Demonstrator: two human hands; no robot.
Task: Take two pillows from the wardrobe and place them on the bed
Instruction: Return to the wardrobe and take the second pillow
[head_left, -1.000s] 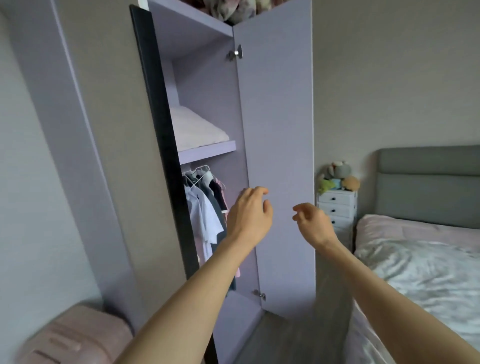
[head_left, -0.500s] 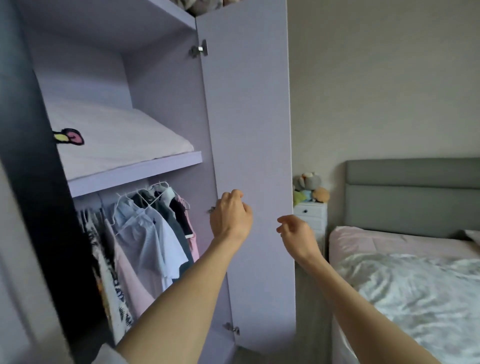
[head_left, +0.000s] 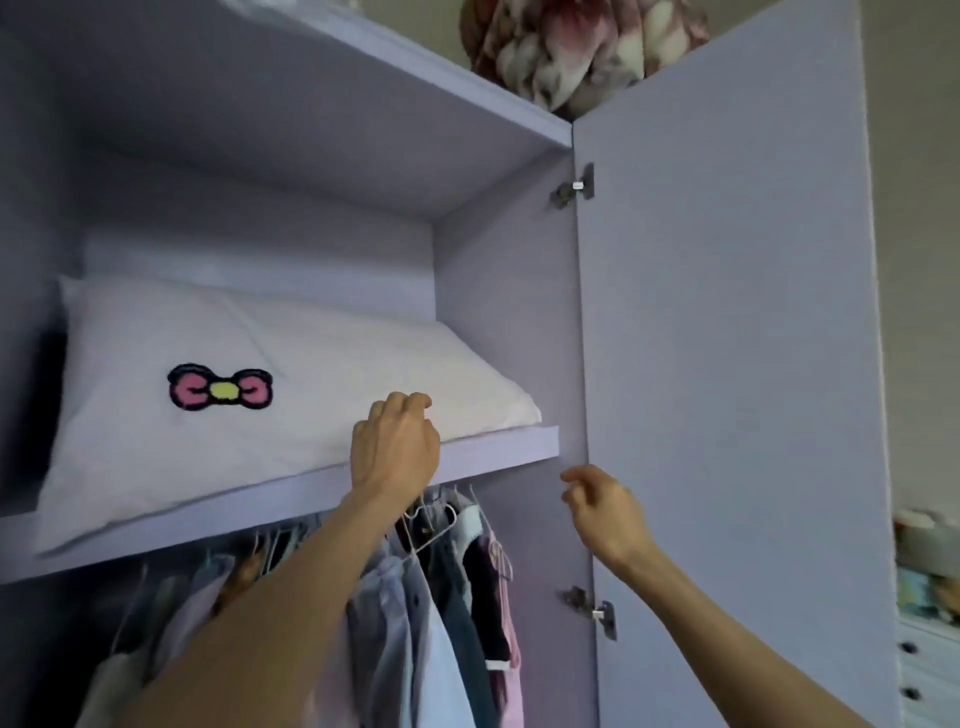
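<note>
Lilac wardrobe stands open; white pillow lies on its shelf. Left hand, loosely curled, reaches the pillow's front edge; right hand, at its 4 o'clock, holds nothing.

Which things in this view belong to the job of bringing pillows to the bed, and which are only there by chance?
Belonging to the job:
- white pillow with a pink bow on the wardrobe shelf
- left hand, raised at the pillow's front edge
- right hand, near the open door

Only lying about:
- hanging clothes below the shelf
- floral bundle on top of the wardrobe
- white drawers at the right edge
</note>
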